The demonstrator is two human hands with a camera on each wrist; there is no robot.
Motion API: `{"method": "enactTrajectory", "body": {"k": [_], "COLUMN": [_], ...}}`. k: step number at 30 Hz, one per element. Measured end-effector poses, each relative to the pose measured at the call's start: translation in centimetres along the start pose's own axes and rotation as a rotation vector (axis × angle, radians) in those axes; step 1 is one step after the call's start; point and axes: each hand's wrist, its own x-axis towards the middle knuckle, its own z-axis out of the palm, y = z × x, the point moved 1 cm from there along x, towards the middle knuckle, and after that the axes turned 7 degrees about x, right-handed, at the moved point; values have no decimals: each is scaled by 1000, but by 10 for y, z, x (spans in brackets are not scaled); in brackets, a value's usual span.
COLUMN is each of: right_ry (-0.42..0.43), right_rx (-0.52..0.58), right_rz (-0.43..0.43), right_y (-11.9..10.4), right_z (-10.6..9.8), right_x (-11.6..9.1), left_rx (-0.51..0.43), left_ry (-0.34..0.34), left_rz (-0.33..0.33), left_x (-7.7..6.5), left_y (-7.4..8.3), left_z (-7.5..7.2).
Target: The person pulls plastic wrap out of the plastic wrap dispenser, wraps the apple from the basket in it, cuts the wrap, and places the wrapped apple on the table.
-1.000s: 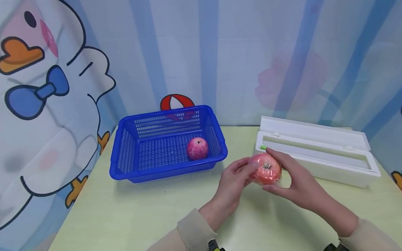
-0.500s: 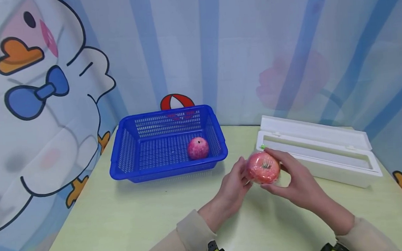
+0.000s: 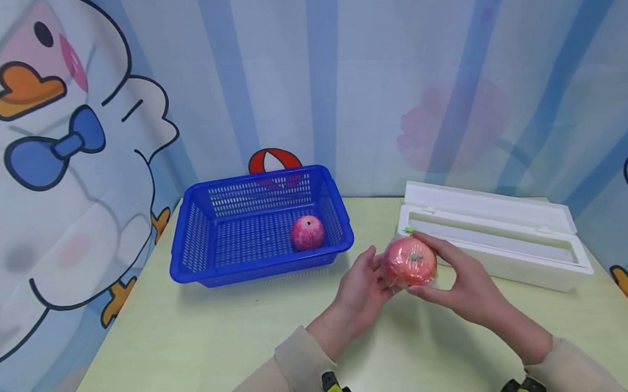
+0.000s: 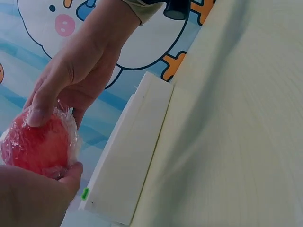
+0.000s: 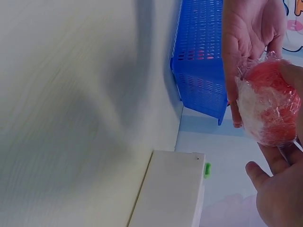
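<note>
A red apple wrapped in clear cling film is up above the table between both hands. My right hand holds it from the right, thumb at its lower edge and fingers at the top. On the other side my left hand lies palm up, its thumb off the fruit and its fingers reaching against and beneath it. In the right wrist view, bunched film covers the underside of the wrapped apple. The left wrist view shows film standing loose around the apple too.
A blue plastic basket stands at the back left with one pinkish-red apple inside. Back right, behind the right hand, is a long white box with its lid up and a green slider at its left end.
My left thumb has come off the apple and that hand has turned palm up. The apple has shifted slightly left, still held by the right hand.
</note>
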Motion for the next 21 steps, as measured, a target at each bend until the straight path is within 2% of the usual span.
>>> {"method": "enactTrajectory", "body": {"k": [7, 9, 11, 13, 15, 19, 21], "right_ry": [-4, -6, -14, -25, -35, -56, -66], "right_rx": [45, 49, 50, 48, 49, 68, 77], "right_rz": [2, -7, -21, -31, -34, -12, -3], "right_y": [0, 0, 1, 2, 2, 3, 4], "right_z": [3, 6, 9, 13, 16, 21, 25], "right_x": [-2, -2, -2, -2, -2, -2, -1], "left_rx": [-17, 2, 69, 182, 354, 737, 884], "left_ry": [-22, -38, -54, -62, -68, 8, 53], "left_rz": [-56, -71, -79, -71, -39, 102, 168], "left_x": [7, 10, 14, 15, 14, 4, -3], "left_y": [-4, -4, -4, -2, 2, 14, 20], "left_z": [-7, -11, -18, -25, -32, -40, -43]}}
